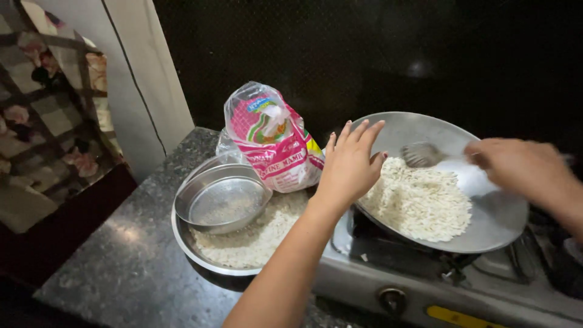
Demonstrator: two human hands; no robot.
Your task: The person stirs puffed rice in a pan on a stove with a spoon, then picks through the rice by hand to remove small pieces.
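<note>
A wide metal pan [498,212] rests on a steel stove [364,267] and holds a heap of puffed rice [419,203]. My left hand [352,164] hovers over the pan's left rim, fingers straight and apart, holding nothing. My right hand [522,167], blurred, grips the handle of a slotted metal spatula [423,153] whose head lies at the far edge of the rice.
Left of the stove a round steel plate [200,252] holds more puffed rice, with a smaller steel bowl [221,197] lying on it. A pink and clear plastic bag [273,143] stands behind it on the dark speckled counter [121,255]. A wall lies to the left.
</note>
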